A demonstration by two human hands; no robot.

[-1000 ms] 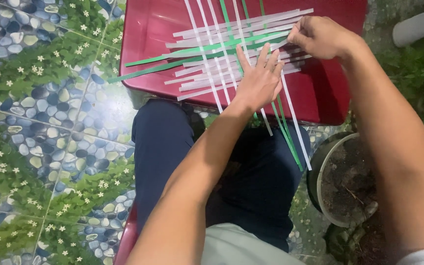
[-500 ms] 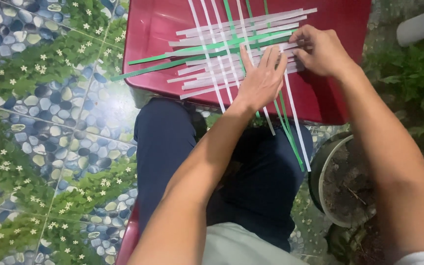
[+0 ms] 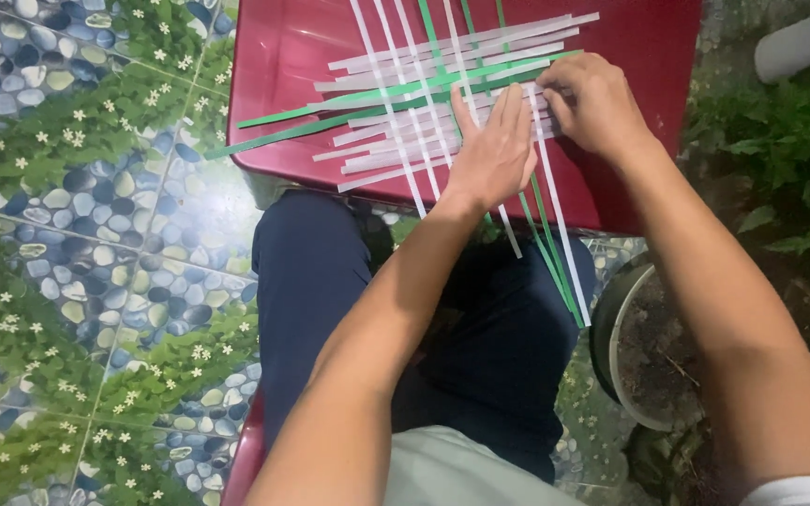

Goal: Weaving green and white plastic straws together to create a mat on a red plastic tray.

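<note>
From the head camera I look down on a red plastic stool (image 3: 302, 56) standing just past my knees, its flat top used as a work surface. Across it lies a loose mat of white strips (image 3: 396, 141) and green strips (image 3: 330, 120), some running left to right, others running from far to near and hanging over the near edge above my dark trousers (image 3: 330, 281).

My left hand (image 3: 497, 150) lies flat on the middle of the weave, fingers spread and straight, pressing the strips down rather than gripping any. My right hand (image 3: 597, 103) sits just to the right of it, fingers curled, pinching the right ends of the crosswise white strips; which single strip it has I cannot tell.

Left of the stool the floor (image 3: 67, 234) shows a pebble-and-leaf pattern. On the right, near my right forearm, stands a round pot (image 3: 625, 356) of soil, with green plants (image 3: 780, 159) beyond it.
</note>
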